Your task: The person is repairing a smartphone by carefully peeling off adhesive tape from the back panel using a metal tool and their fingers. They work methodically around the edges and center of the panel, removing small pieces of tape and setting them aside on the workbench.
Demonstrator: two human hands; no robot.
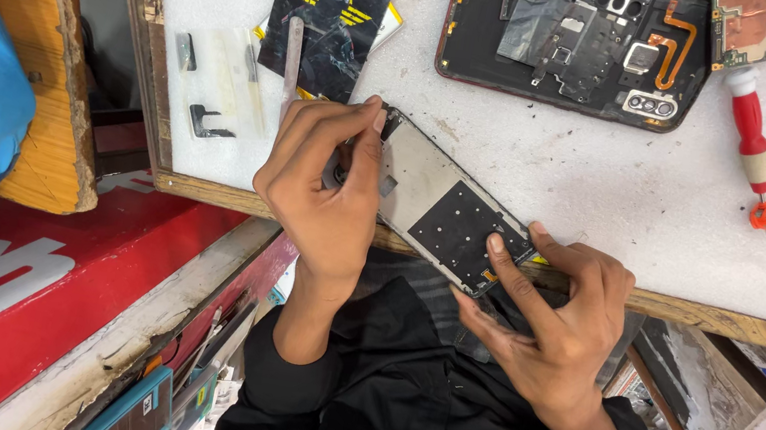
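at bench edge, both hands (326,186) (555,317) clamped on phone frame (435,208), red screwdriver (752,149) well apart

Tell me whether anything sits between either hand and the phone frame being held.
Nothing visible does. The left hand grips the upper end of the phone frame directly, and the right hand has fingertips on its lower end.

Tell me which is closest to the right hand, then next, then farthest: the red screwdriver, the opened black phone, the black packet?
From the right hand, in the head view:
1. Red screwdriver, up and to the right.
2. Opened black phone, at the top middle of the white table.
3. Black packet, top left, beyond the left hand.
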